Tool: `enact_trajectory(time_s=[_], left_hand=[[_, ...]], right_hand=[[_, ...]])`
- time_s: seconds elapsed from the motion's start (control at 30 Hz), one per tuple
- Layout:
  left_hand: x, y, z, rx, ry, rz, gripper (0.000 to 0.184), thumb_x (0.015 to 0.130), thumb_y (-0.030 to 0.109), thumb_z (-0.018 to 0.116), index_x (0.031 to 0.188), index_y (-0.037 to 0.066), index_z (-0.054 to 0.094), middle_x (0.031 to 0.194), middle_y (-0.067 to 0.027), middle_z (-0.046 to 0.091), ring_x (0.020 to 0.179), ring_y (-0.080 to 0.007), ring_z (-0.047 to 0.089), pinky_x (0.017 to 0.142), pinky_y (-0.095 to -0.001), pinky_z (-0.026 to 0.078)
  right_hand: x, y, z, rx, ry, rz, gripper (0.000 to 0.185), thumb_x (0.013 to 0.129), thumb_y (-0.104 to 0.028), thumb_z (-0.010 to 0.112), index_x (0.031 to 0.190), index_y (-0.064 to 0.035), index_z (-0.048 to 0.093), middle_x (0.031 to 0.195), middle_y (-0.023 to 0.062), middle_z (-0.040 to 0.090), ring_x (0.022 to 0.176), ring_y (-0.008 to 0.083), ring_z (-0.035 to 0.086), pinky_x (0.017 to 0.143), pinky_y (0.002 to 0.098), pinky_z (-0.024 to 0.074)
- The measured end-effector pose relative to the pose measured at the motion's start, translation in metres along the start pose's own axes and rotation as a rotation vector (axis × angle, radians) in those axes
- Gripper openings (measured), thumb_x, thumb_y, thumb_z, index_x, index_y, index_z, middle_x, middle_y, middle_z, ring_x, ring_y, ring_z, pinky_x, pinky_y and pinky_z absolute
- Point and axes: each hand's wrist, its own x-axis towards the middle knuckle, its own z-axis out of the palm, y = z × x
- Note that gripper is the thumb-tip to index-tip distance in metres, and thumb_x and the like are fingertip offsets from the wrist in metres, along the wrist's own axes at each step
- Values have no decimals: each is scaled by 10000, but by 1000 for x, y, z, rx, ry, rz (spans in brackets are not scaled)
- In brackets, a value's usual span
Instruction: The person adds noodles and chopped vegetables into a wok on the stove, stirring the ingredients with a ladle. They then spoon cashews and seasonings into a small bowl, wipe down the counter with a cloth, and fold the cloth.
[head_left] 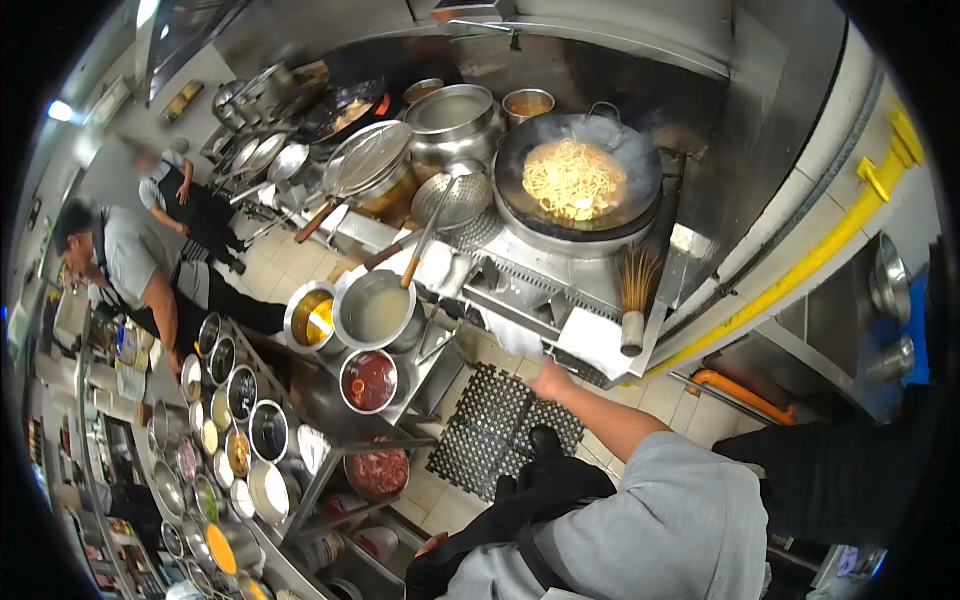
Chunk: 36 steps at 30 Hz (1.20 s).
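My right hand [552, 381] reaches to the front edge of the stove [575, 290], just below a white cloth [515, 336]. Its fingers are small and partly hidden, so I cannot make out whether they grip anything. Only a sliver of my left hand [432, 544] shows, low beside my dark apron, with its fingers mostly out of sight. On the burner in front of me a black wok [645, 190] holds pale noodles [575, 180], with light steam over it. A bamboo wok brush [634, 300] and a folded white cloth [590, 338] lie at the stove's front right.
Left of the wok are a perforated strainer [470, 190], large pots [455, 110] and a ladle [435, 230]. A steel pot of cloudy liquid [380, 315] and a bowl of red sauce [368, 382] stand nearer. Two people [135, 255] are at the left. A black mat [475, 430] covers floor tiles.
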Motion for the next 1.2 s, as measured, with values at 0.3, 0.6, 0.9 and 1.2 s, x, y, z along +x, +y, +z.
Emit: enact_trajectory(time_s=[0.3, 0.6, 0.9, 1.2], left_hand=[[-11, 104, -18, 43, 61, 10, 519, 848, 146, 666, 1273, -86, 478, 1248, -196, 565, 1140, -267, 555, 937, -337, 438], [65, 163, -54, 90, 108, 222, 462, 864, 143, 615, 1259, -66, 501, 1227, -206, 580, 1139, -259, 561, 947, -320, 429], [155, 247, -127, 40, -65, 227, 444, 841, 220, 659, 1184, -43, 558, 1082, -188, 648, 1016, -249, 617, 884, -342, 467], [190, 400, -143, 477, -339, 262, 492, 833, 243, 670, 1212, -45, 544, 1101, -195, 644, 1010, -261, 631, 870, -331, 477]], right_hand=[[33, -139, -3, 821, -665, -14, 848, 790, -256, 720, 1435, -8, 228, 1341, 223, 446, 1214, 289, 466, 938, 442, 434], [166, -335, 60, 1586, -450, 416, 729, 806, -214, 700, 1399, -82, 296, 1386, 188, 332, 1268, 320, 353, 1010, 439, 372], [185, -373, 22, 1707, -277, 306, 441, 788, -372, 685, 1056, -58, 531, 960, 53, 587, 784, 180, 550, 694, 325, 487], [96, -310, -139, 1513, 30, 95, 139, 858, -93, 594, 964, -69, 507, 624, 3, 426, 406, 84, 369, 353, 257, 299]])
